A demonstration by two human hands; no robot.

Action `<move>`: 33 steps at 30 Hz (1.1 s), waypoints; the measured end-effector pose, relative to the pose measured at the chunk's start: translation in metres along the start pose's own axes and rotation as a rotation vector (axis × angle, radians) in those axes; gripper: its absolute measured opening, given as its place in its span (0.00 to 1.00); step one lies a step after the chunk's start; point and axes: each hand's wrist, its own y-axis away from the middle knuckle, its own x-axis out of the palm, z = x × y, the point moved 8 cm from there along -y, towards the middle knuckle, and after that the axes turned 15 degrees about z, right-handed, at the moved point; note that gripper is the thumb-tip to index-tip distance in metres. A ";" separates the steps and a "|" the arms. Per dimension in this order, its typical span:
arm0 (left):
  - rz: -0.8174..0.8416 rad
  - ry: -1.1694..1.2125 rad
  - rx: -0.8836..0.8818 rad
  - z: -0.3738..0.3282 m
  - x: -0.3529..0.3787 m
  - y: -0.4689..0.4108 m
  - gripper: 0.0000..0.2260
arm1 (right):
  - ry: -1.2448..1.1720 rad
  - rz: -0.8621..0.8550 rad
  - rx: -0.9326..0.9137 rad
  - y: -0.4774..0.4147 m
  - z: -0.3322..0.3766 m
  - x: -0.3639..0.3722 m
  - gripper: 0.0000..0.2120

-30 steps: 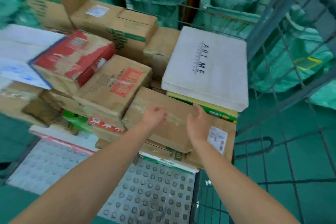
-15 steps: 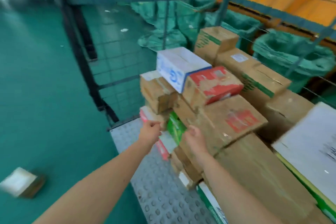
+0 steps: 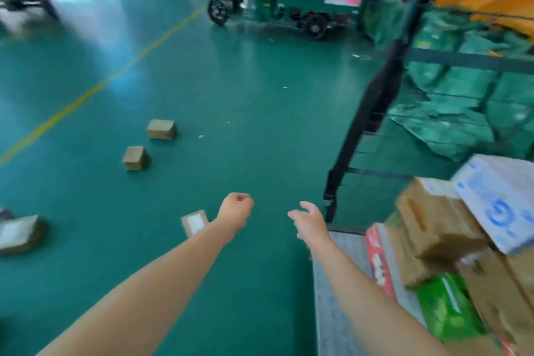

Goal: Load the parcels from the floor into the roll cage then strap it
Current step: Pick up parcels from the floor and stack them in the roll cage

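Parcels on floor left, roll cage right.

Left hand: we hold it curled over the green floor.
Right hand: fingers relaxed, near the roll cage.
Parcels: we see four lying apart on the floor.
Cage load: stacked boxes.

1. Passage is being offered by the bare green floor ahead.
2. The left is being dotted by parcels, well apart.
3. The right is being blocked by the cage post and stacked boxes.
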 end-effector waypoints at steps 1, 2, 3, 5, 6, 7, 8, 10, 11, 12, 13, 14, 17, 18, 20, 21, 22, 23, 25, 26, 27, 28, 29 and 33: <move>-0.041 0.030 -0.006 0.004 -0.024 0.002 0.12 | 0.015 0.050 -0.007 -0.009 0.012 0.022 0.27; -0.086 0.061 -0.009 0.008 -0.048 0.005 0.12 | 0.033 0.099 -0.015 -0.017 0.025 0.044 0.26; -0.130 0.087 -0.020 0.013 -0.071 0.008 0.12 | 0.049 0.141 -0.025 -0.026 0.037 0.065 0.26; -0.207 0.136 -0.023 0.022 -0.113 0.013 0.13 | 0.083 0.226 -0.047 -0.044 0.061 0.105 0.27; -0.244 0.156 -0.025 0.027 -0.133 0.014 0.12 | 0.104 0.267 -0.055 -0.055 0.071 0.125 0.27; -0.282 0.171 -0.032 0.031 -0.152 0.015 0.11 | 0.128 0.304 -0.061 -0.065 0.081 0.143 0.27; -0.326 0.186 -0.040 0.035 -0.170 0.017 0.09 | 0.155 0.342 -0.067 -0.074 0.091 0.161 0.28; -0.423 0.238 -0.053 0.043 -0.204 0.018 0.07 | 0.208 0.414 -0.089 -0.094 0.112 0.194 0.28; -0.465 0.266 -0.062 0.047 -0.218 0.017 0.08 | 0.227 0.448 -0.100 -0.103 0.122 0.209 0.28; -0.509 0.289 -0.074 0.050 -0.233 0.016 0.09 | 0.247 0.487 -0.107 -0.113 0.132 0.225 0.28; -0.551 0.310 -0.082 0.052 -0.248 0.015 0.09 | 0.270 0.528 -0.111 -0.122 0.142 0.242 0.28; -0.586 0.330 -0.085 0.054 -0.260 0.014 0.09 | 0.294 0.562 -0.115 -0.131 0.151 0.256 0.28; -0.687 0.415 -0.095 0.060 -0.294 0.010 0.11 | 0.367 0.664 -0.129 -0.157 0.176 0.299 0.28; -0.719 0.445 -0.098 0.062 -0.305 0.011 0.10 | 0.390 0.696 -0.131 -0.165 0.184 0.313 0.28; -0.788 0.510 -0.104 0.069 -0.323 0.016 0.10 | 0.439 0.761 -0.142 -0.177 0.197 0.344 0.28; -0.823 0.543 -0.108 0.075 -0.331 0.020 0.11 | 0.460 0.793 -0.149 -0.181 0.202 0.360 0.28; -0.853 0.567 -0.121 0.082 -0.339 0.026 0.12 | 0.480 0.822 -0.151 -0.184 0.205 0.375 0.28; -0.885 0.586 -0.138 0.090 -0.346 0.032 0.12 | 0.500 0.853 -0.149 -0.184 0.206 0.391 0.29; -0.959 0.611 -0.171 0.108 -0.359 0.050 0.14 | 0.545 0.920 -0.142 -0.181 0.205 0.427 0.29; -0.993 0.621 -0.184 0.116 -0.366 0.060 0.14 | 0.563 0.952 -0.143 -0.178 0.204 0.443 0.30; -1.028 0.636 -0.193 0.125 -0.374 0.069 0.14 | 0.581 0.989 -0.144 -0.174 0.203 0.462 0.30; -1.059 0.657 -0.203 0.133 -0.382 0.079 0.13 | 0.602 1.028 -0.144 -0.169 0.201 0.481 0.30; -1.090 0.677 -0.214 0.142 -0.390 0.089 0.13 | 0.625 1.064 -0.142 -0.163 0.199 0.500 0.30; -1.192 0.768 -0.262 0.184 -0.427 0.127 0.12 | 0.730 1.195 -0.138 -0.141 0.191 0.583 0.31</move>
